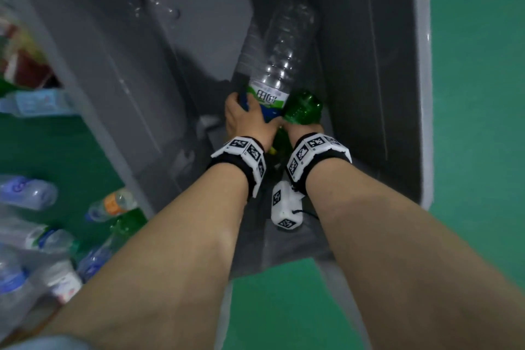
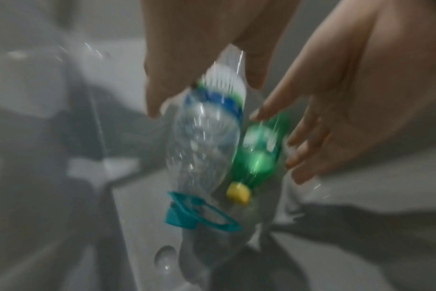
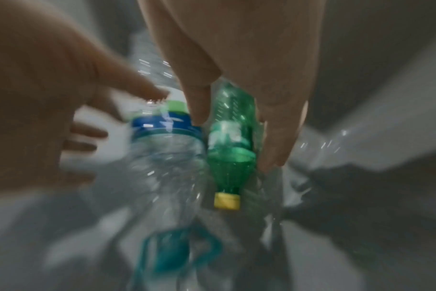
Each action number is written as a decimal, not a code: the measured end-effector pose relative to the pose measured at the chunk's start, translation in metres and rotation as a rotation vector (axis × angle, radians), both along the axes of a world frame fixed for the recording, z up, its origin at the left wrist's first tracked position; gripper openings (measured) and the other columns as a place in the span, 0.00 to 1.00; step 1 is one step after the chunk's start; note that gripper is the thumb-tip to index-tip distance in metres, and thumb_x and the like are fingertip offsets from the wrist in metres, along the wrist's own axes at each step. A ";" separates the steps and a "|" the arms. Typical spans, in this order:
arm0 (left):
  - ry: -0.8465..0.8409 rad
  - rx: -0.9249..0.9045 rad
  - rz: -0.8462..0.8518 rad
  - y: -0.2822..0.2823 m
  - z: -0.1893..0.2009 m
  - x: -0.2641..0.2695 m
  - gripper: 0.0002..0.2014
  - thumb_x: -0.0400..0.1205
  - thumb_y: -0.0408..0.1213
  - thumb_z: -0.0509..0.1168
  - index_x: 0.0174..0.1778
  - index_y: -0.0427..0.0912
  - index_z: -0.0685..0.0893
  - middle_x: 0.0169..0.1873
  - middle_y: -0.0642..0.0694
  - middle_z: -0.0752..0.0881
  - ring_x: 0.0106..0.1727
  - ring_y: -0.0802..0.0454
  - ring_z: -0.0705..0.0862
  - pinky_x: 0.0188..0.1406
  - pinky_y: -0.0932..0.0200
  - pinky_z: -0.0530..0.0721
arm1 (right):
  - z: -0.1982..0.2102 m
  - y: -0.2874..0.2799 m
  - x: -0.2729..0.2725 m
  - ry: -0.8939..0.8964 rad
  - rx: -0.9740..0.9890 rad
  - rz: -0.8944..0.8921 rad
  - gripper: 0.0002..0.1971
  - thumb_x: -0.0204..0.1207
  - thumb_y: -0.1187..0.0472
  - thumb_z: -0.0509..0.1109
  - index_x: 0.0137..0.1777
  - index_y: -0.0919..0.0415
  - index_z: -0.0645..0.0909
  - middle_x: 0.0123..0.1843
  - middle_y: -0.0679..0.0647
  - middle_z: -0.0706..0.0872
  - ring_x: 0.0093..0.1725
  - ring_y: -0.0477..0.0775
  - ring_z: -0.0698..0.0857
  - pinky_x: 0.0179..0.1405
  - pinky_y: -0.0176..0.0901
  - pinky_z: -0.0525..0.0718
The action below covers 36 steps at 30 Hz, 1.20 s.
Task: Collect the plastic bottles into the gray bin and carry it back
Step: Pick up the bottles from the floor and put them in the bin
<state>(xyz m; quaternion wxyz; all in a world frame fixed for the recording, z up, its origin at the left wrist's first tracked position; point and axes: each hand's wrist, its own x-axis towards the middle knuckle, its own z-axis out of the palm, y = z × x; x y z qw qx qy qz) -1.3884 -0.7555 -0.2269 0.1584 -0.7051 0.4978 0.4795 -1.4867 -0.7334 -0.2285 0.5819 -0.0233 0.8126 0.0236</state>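
Observation:
Both my hands reach deep into the gray bin (image 1: 423, 65). A large clear bottle (image 1: 281, 45) with a green-and-blue label points neck down, teal cap (image 2: 184, 214) lowest. My left hand (image 1: 247, 119) lies against its label, thumb and fingers straight on either side (image 2: 199, 49). Beside it a small green bottle (image 1: 304, 106) with a yellow cap (image 3: 227, 200) also hangs neck down. My right hand (image 1: 304, 129) flanks it with a straight thumb and straight fingers (image 3: 249, 59). Both wrist views are motion-blurred. The bin floor lies just below the caps.
Several more plastic bottles lie on the green floor left of the bin, among them a pale blue one (image 1: 28, 192), an orange-labelled one (image 1: 110, 204) and a light blue one (image 1: 37, 102). Green floor (image 1: 483, 122) runs along the bin's right side.

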 end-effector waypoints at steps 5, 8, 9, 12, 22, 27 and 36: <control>0.096 0.009 0.090 0.009 0.075 0.009 0.25 0.81 0.49 0.65 0.73 0.48 0.74 0.80 0.41 0.48 0.81 0.41 0.48 0.79 0.50 0.54 | 0.065 0.008 0.015 -0.009 -0.018 0.099 0.20 0.83 0.52 0.63 0.69 0.64 0.76 0.58 0.59 0.83 0.54 0.55 0.82 0.38 0.36 0.71; 0.140 -0.033 0.194 0.014 0.118 0.017 0.17 0.81 0.45 0.65 0.65 0.47 0.80 0.76 0.42 0.57 0.78 0.43 0.54 0.77 0.53 0.58 | 0.099 0.011 0.029 -0.010 -0.062 0.209 0.20 0.85 0.55 0.58 0.70 0.65 0.77 0.67 0.61 0.82 0.64 0.59 0.82 0.45 0.39 0.71; 0.152 -0.050 0.241 0.015 0.131 0.023 0.15 0.81 0.43 0.65 0.63 0.46 0.81 0.74 0.43 0.59 0.77 0.44 0.56 0.76 0.54 0.59 | 0.112 0.011 0.037 -0.028 -0.077 0.238 0.18 0.85 0.57 0.59 0.69 0.67 0.78 0.66 0.62 0.83 0.65 0.61 0.82 0.47 0.41 0.73; 0.190 -0.107 0.338 0.018 0.165 0.052 0.14 0.82 0.40 0.63 0.63 0.46 0.82 0.70 0.44 0.65 0.74 0.45 0.61 0.76 0.57 0.59 | 0.142 0.016 0.068 -0.087 -0.151 0.255 0.12 0.80 0.64 0.64 0.58 0.68 0.84 0.50 0.64 0.88 0.50 0.62 0.86 0.50 0.49 0.83; 0.144 -0.061 0.509 0.056 0.202 0.206 0.13 0.84 0.40 0.59 0.60 0.46 0.85 0.65 0.42 0.80 0.69 0.42 0.73 0.73 0.56 0.66 | 0.194 0.045 0.183 -0.214 -0.152 0.404 0.07 0.81 0.64 0.64 0.54 0.60 0.82 0.43 0.56 0.88 0.37 0.51 0.83 0.41 0.44 0.82; 0.049 0.059 0.744 0.105 0.178 0.288 0.12 0.83 0.38 0.59 0.55 0.42 0.86 0.59 0.41 0.86 0.64 0.40 0.80 0.69 0.50 0.73 | 0.183 0.058 0.257 -0.231 -0.183 0.551 0.10 0.82 0.64 0.64 0.59 0.65 0.81 0.46 0.59 0.87 0.34 0.47 0.83 0.31 0.34 0.78; 0.004 0.237 0.951 0.212 0.092 0.393 0.14 0.84 0.39 0.58 0.58 0.39 0.84 0.60 0.38 0.85 0.62 0.38 0.81 0.62 0.52 0.78 | 0.089 0.085 0.370 -0.164 -0.181 0.961 0.06 0.74 0.58 0.68 0.49 0.48 0.84 0.57 0.54 0.89 0.57 0.57 0.86 0.62 0.54 0.84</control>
